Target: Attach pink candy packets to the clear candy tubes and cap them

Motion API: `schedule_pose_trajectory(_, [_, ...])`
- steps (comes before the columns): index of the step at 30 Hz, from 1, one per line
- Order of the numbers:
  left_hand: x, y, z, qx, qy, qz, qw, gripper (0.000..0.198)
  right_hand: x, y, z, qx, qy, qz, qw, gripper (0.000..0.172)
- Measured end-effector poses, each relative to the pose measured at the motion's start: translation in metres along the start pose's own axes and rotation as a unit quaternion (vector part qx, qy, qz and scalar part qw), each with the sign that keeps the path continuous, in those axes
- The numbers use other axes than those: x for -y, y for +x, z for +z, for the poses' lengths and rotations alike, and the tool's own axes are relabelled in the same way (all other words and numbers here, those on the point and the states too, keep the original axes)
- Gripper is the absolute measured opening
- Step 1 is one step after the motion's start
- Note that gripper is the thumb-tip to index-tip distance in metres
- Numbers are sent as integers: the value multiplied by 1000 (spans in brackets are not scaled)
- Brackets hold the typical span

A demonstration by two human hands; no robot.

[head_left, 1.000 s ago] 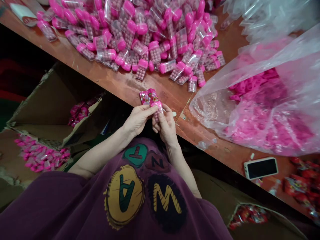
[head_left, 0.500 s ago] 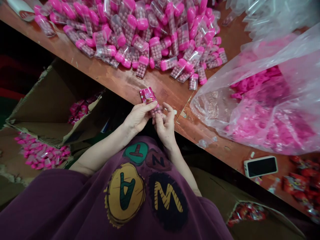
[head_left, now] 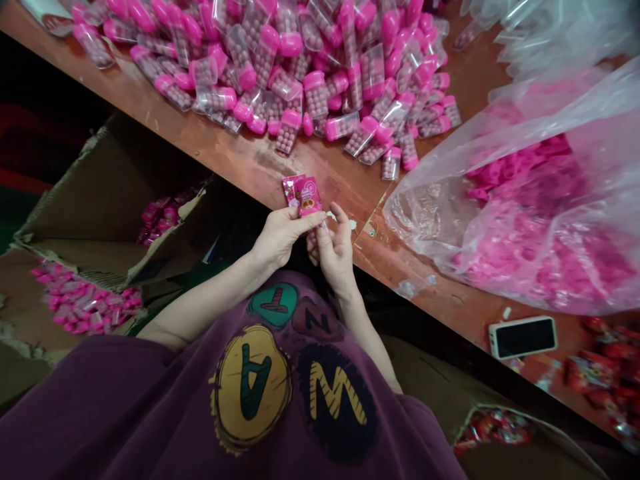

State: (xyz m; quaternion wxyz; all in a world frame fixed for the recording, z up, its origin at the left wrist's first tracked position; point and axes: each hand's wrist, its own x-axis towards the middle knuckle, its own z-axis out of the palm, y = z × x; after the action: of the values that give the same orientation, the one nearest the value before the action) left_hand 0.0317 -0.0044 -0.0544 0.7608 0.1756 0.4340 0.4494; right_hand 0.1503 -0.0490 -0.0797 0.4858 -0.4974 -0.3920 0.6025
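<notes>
Pink printed wrappers (head_left: 310,195) stick up above my fingers at the table's near edge. My left hand (head_left: 281,237) pinches them between thumb and fingers. Close against it, my right hand (head_left: 336,250) is closed on a small clear container of pink balls, mostly hidden by the fingers; its index finger is raised. Beyond my hands lies a large heap of clear containers with pink caps (head_left: 316,95), filled with pink balls.
A clear plastic bag (head_left: 430,220) of pink pieces lies right, with a phone (head_left: 523,337) and red packets (head_left: 593,370) nearer. Clear empty containers (head_left: 550,33) are at the back right. Cardboard boxes (head_left: 75,193) holding pink packets stand lower left.
The pink wrappers now stand fanned apart above my fingers, and the ball-filled container has become mostly hidden behind them. The view has shifted slightly.
</notes>
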Motion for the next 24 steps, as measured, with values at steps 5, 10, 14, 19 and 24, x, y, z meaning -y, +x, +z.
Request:
schedule_pose_trajectory(5, [-8,2,-1,16,-29,-14,999,28,0,-2,-5,16,0,27,1000,65])
schedule_pose_trajectory(10, [2,2,6,-42,-15,16,999,27,-7,-1,3,-25,0,-3,1000,66])
schedule_pose_trajectory(14, [9,-4,16,-48,-22,19,998,29,-9,0,7,-58,-27,-23,998,65])
schedule_pose_trajectory(19, [5,-8,15,-26,-25,-1,999,21,-6,-2,5,-34,-42,15,998,65])
schedule_pose_trajectory(24, [-2,-6,5,20,-30,-25,999,25,-8,-3,3,-37,-70,-9,997,69])
